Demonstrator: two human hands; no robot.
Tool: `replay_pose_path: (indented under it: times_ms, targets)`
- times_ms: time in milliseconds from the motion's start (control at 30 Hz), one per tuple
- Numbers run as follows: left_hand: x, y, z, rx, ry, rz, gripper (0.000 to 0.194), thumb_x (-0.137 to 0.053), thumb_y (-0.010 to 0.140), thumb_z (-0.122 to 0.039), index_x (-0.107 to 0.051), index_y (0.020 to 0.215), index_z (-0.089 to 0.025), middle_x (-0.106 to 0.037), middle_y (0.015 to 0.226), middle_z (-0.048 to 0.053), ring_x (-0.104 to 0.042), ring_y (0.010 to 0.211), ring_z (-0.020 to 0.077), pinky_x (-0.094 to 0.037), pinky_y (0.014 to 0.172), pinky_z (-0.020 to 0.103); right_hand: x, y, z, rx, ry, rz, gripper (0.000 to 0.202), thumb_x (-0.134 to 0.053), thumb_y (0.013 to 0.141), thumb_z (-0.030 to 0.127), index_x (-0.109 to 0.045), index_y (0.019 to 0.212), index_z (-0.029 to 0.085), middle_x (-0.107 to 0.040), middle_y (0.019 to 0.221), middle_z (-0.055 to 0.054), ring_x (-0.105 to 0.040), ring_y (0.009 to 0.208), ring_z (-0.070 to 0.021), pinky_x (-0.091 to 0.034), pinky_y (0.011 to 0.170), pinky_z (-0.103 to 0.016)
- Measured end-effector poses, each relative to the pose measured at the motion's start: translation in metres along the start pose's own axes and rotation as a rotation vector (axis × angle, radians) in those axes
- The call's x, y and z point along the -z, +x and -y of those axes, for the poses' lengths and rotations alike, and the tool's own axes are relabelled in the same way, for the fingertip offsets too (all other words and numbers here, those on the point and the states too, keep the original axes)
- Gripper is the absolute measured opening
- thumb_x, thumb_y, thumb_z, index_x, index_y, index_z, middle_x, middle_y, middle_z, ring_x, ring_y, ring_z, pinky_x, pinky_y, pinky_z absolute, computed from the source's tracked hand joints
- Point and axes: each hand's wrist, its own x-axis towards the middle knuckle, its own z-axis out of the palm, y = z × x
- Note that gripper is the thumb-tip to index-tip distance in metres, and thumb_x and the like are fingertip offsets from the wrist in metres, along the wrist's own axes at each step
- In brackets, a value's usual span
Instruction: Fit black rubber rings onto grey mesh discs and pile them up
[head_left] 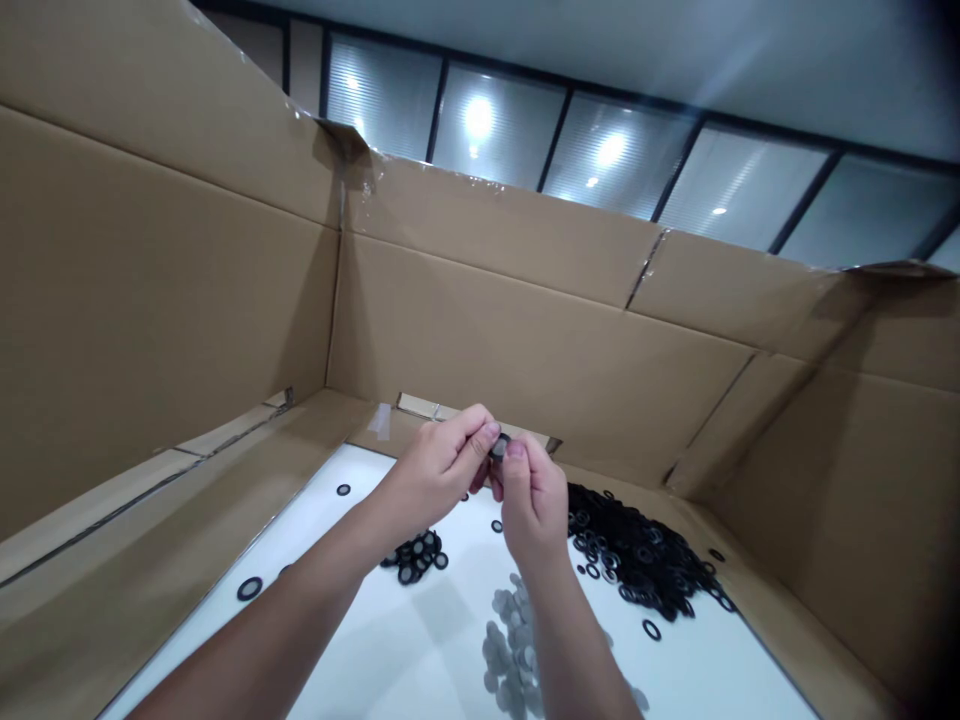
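Note:
A small black ring with a grey centre [500,447] is pinched between my two hands, above the far part of a white board [390,650]. My left hand [450,452] holds its left side with thumb and fingers. On the other side, the thumb and curled fingers of my right hand [534,490] grip it. Below my left hand lies a small pile of black rings with grey centres [416,556]. Grey discs [514,650] are heaped beside my right forearm, which hides some of them. A big pile of black rings [645,550] spreads to the right.
Tall cardboard walls [510,330] enclose the board at the left, back and right. Single rings lie apart, one [250,588] near the board's left edge and another [652,630] in front of the big pile. Beyond the cardboard are glass panels [615,150] with reflected lights.

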Motion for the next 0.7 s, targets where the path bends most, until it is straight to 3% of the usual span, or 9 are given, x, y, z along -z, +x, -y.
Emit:
replay_pose_path:
  times_ms: [200,500,700]
  targets:
    - [-0.004,0.0,0.0,-0.06,0.015,-0.076,0.036,-0.036,0.101,-0.042,-0.039,0.072,-0.02,-0.043,0.057,-0.006,-0.043,0.052,0.0082,-0.034,0.05,0.019,-0.01,-0.005,0.004,-0.029,0.006,-0.08,0.035,-0.037,0.101,0.03,-0.042,0.068,0.022,-0.043,0.056,0.005,-0.041,0.051,-0.0113,-0.034,0.049,-0.023]
    - [-0.011,-0.003,-0.001,-0.088,-0.005,-0.121,0.034,-0.037,0.1,-0.042,-0.042,0.075,-0.021,-0.048,0.061,-0.005,-0.042,0.051,0.0088,-0.031,0.048,0.02,-0.013,-0.008,0.001,-0.043,0.026,-0.111,0.033,-0.037,0.101,0.033,-0.043,0.071,0.022,-0.043,0.06,0.004,-0.041,0.052,-0.0114,-0.034,0.049,-0.023]
    - [0.001,0.001,0.003,-0.1,0.153,-0.077,0.035,-0.036,0.101,-0.039,-0.039,0.071,-0.02,-0.041,0.056,-0.006,-0.039,0.051,0.0091,-0.029,0.051,0.021,-0.01,-0.005,0.001,-0.056,0.123,-0.048,0.037,-0.037,0.102,0.038,-0.041,0.069,0.021,-0.041,0.059,0.004,-0.041,0.053,-0.0113,-0.034,0.05,-0.024]
